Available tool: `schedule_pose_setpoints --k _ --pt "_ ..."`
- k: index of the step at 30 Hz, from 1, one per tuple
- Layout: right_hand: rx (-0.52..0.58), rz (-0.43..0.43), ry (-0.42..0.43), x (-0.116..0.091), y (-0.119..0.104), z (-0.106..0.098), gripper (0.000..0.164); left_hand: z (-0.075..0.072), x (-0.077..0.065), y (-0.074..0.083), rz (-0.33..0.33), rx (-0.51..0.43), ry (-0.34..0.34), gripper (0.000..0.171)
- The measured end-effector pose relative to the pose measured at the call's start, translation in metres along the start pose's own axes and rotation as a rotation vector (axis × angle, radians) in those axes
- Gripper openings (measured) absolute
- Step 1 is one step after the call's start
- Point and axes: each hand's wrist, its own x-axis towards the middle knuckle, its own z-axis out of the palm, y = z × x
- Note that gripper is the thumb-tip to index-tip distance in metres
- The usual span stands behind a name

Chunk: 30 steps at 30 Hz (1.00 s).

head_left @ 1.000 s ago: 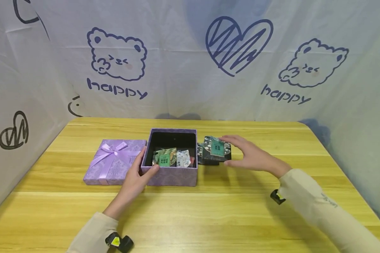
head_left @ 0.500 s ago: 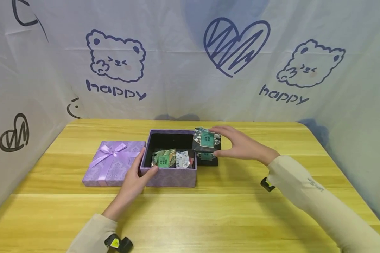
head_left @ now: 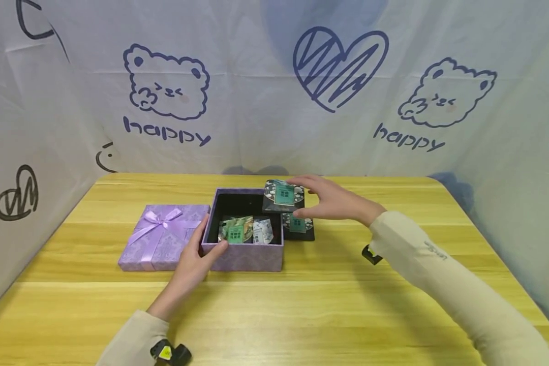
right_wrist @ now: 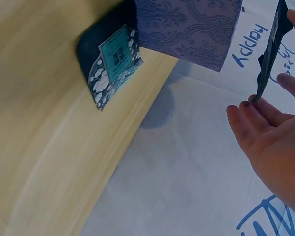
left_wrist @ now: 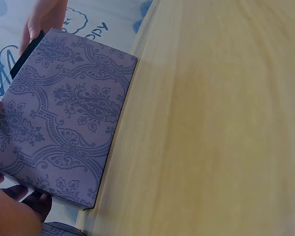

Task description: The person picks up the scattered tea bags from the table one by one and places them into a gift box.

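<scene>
My left hand (head_left: 195,256) grips the purple patterned gift box (head_left: 247,258) at its near left corner, thumb over the front rim. With fingertips and thumb, my right hand (head_left: 336,199) pinches a flat black tea sachet (head_left: 284,196) with a green label, above the box's right rim. Seen edge-on in the right wrist view, that sachet (right_wrist: 271,51) hangs between the fingers and thumb. Inside the open box lie a green sachet (head_left: 236,232) and a white sachet (head_left: 263,232). Another black sachet (head_left: 299,231) lies on the table against the box's right side.
The purple lid (head_left: 164,244) with its ribbon bow lies just left of the box. All of this sits on a wooden table (head_left: 274,315). A white cloth (head_left: 251,117) printed with bears and hearts hangs behind it.
My right hand has carried the black sachet left and away from me, from beside the box to above its right rim, uncovering the other black sachet. The left hand keeps its hold.
</scene>
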Motion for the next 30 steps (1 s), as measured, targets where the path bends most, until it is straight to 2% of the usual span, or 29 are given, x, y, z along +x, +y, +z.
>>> schedule_pose_setpoints --k 12,22,30 --pt "-0.013 -0.051 -0.061 0.029 -0.018 -0.002 0.074 0.001 0.001 -0.003 0.017 0.004 0.012 0.078" --pt "0.052 -0.082 -0.062 0.051 -0.021 0.011 0.072 0.0 0.0 -0.004 0.01 0.018 0.012 0.079" --pt "0.135 -0.047 -0.103 0.06 -0.024 0.018 0.069 -0.001 0.001 -0.004 0.018 0.003 0.01 0.079"
